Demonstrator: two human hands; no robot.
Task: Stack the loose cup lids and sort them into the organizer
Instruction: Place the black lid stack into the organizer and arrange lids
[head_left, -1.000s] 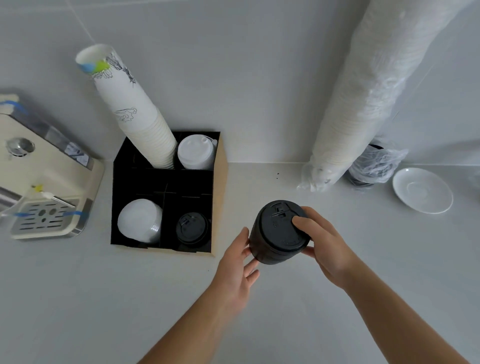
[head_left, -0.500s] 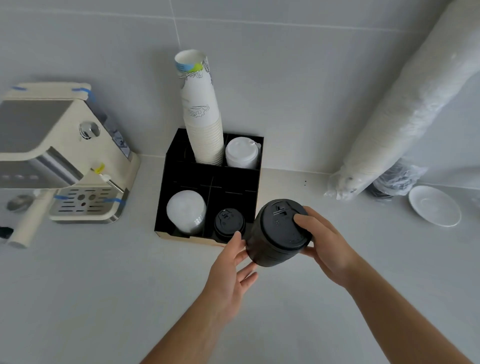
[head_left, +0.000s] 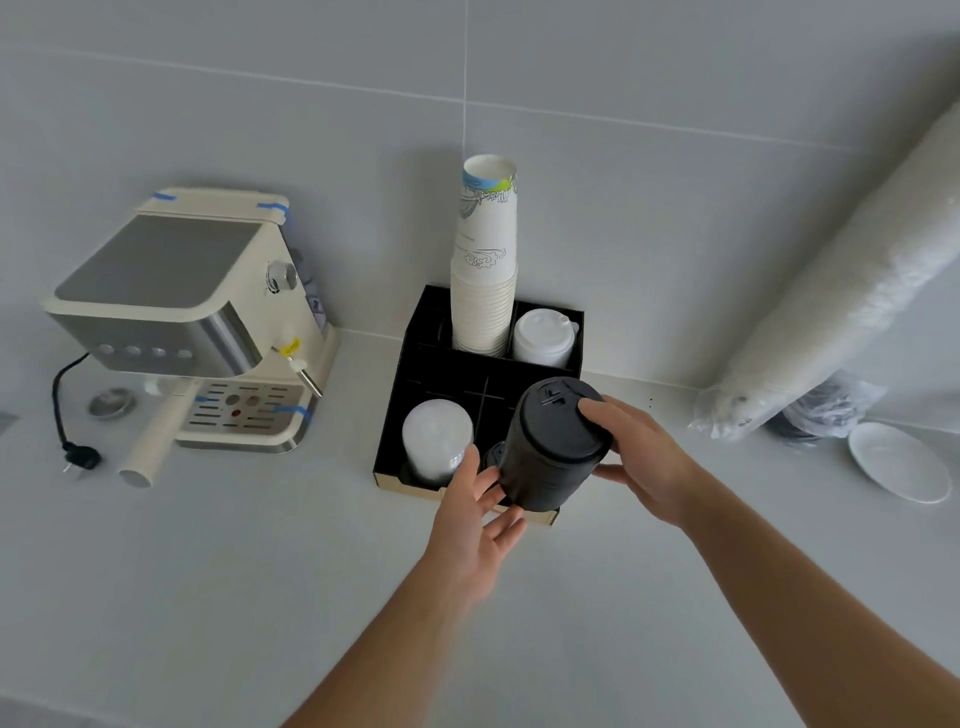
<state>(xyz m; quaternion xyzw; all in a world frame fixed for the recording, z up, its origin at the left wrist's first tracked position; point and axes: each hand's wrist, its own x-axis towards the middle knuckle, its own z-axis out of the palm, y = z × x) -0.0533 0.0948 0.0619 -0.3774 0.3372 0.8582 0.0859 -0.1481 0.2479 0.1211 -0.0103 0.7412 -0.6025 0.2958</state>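
Observation:
A tall stack of black cup lids (head_left: 550, 447) hangs in the air above the front right corner of the black organizer (head_left: 415, 332). My right hand (head_left: 644, 457) grips the stack at its top and right side. My left hand (head_left: 478, 514) has straight fingers touching the stack's lower left side. In the organizer, a stack of clear lids (head_left: 435, 441) fills the front left compartment. A white lid stack (head_left: 543, 338) and a tower of paper cups (head_left: 485, 265) stand in the back compartments. Black lids (head_left: 493, 457) in the front right compartment are mostly hidden behind the held stack.
A cream espresso machine (head_left: 192, 322) with its cord stands at the left. A long bagged sleeve of white lids (head_left: 852, 301) leans on the tiled wall at the right, a bag of dark lids (head_left: 826, 410) beneath it. A white saucer (head_left: 904, 462) lies far right.
Both hands carried the black lid stack left and away from me, from beside the organizer to over its front right compartment. My head turned, shifting the view.

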